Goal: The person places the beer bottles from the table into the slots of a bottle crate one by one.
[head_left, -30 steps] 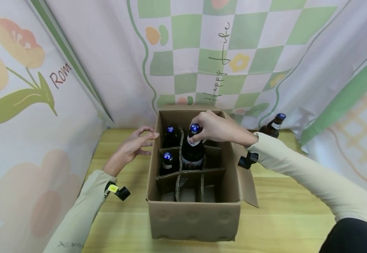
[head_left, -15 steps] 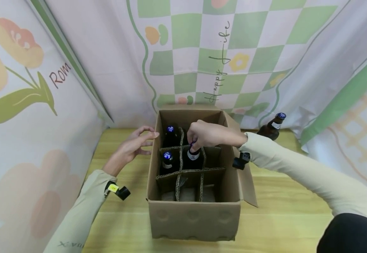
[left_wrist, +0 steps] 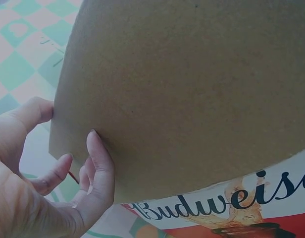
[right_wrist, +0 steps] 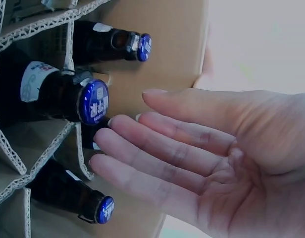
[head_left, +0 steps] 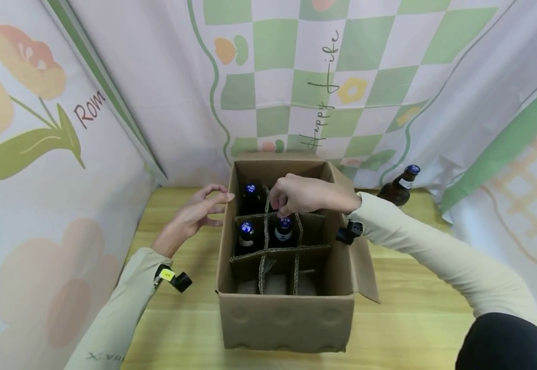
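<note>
A brown cardboard box (head_left: 287,322) with corrugated dividers (head_left: 280,253) stands open-topped on the table. My right hand (head_left: 298,194) is above it, fingers loosely extended and apart from the blue-capped beer bottle (right_wrist: 94,101) upright in a middle compartment. Two more bottles show along the left side, a back one (head_left: 250,198) and a nearer one (head_left: 246,239). The right wrist view also shows a capped bottle (right_wrist: 105,209) that my right hand hides in the head view. With relaxed fingers, my left hand (head_left: 199,210) touches the box's left side and its cardboard flap (left_wrist: 192,99).
Another brown bottle (head_left: 395,191) stands on the wooden table (head_left: 412,308), behind the box to its right. A flap (head_left: 364,270) sticks out on the right side. Patterned curtains (head_left: 278,51) hang behind and at both sides.
My right hand lowered the beer bottle into the middle compartment, then let go and lifted slightly off its cap. My left hand stayed at the box's side.
</note>
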### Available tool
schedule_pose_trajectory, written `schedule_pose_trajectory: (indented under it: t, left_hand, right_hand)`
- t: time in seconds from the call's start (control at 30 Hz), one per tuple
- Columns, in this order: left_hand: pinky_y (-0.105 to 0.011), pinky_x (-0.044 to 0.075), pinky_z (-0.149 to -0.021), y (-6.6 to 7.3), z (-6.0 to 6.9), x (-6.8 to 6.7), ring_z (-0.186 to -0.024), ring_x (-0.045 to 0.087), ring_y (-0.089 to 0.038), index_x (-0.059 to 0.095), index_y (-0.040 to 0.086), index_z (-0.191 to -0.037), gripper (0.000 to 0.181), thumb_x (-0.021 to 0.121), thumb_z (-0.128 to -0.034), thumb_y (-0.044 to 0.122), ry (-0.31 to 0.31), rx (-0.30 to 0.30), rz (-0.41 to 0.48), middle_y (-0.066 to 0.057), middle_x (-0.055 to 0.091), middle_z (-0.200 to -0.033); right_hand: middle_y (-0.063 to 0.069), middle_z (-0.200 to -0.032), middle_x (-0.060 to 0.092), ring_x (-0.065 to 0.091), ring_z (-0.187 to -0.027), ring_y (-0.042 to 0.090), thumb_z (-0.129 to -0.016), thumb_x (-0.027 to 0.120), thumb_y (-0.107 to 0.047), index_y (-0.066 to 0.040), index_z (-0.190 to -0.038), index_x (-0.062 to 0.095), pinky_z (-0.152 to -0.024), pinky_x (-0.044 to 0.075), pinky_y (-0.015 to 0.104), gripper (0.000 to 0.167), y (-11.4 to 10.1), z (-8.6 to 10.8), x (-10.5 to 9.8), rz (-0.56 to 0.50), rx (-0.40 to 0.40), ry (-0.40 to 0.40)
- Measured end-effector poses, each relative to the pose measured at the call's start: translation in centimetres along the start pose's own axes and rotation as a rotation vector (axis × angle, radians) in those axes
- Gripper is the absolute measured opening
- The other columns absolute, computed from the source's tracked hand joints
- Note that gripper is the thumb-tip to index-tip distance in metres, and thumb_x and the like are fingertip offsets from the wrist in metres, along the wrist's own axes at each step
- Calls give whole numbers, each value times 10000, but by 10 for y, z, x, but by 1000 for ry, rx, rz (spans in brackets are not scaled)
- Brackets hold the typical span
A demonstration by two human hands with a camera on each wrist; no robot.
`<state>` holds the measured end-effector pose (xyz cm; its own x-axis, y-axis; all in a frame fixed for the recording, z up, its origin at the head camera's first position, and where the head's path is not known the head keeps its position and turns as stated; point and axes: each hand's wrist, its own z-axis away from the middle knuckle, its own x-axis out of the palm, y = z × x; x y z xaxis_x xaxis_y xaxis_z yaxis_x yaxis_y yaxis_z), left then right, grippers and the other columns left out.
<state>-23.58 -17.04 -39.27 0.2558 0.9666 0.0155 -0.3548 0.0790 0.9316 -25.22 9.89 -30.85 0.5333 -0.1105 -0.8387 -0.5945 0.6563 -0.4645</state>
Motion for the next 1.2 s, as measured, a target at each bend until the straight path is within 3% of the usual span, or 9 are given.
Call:
schedule_pose_trajectory:
  t: [0.23,0.47,0.7,0.93,1.07,1.2]
  left_hand:
    - [-359,610,-798,1,-1,1,-1191,564,-280,511,190,-1224,314,702,-990,274,-2,-3,3,-118,541,-1431]
    - [-362,609,-802,0,-2,2,-1236,546,-318,514,187,-1228,318,705,-988,272,-1,0,5,-124,543,-1437]
    - [-365,610,-808,1,-3,2,-1270,535,-340,515,184,-1230,314,702,-993,269,-3,2,9,-131,534,-1463]
    - [-353,606,-818,1,-1,1,-1211,560,-294,512,180,-1233,313,695,-999,280,-4,5,-5,-139,524,-1468]
    - [-353,601,-820,1,-1,1,-1239,551,-314,511,184,-1233,310,692,-1000,281,-7,4,-7,-158,514,-1497]
    - [-353,603,-815,1,0,1,-1261,545,-328,510,186,-1236,314,691,-999,285,-4,6,-6,-152,513,-1500]
  right_hand:
    - [69,-942,798,746,-892,176,-926,769,-75,-19,-1050,744,-795,604,331,138,7,2,-6,-73,32,42]
    - [142,-1021,783,755,-967,259,-938,697,30,39,-1292,616,-757,640,322,363,14,4,-12,-227,37,96]
    - [222,-1111,753,751,-984,312,-923,659,93,69,-1372,540,-763,649,336,465,23,12,-17,-350,-2,154]
    - [234,-1100,742,739,-968,335,-940,601,132,128,-1335,547,-806,642,349,399,35,19,-19,-465,-18,221]
    - [292,-1102,731,739,-994,381,-945,597,144,155,-1281,573,-814,650,370,337,42,23,-17,-480,-48,261]
    - [299,-1096,735,733,-1012,401,-936,585,165,165,-1231,605,-821,641,305,296,46,29,-15,-473,-76,287]
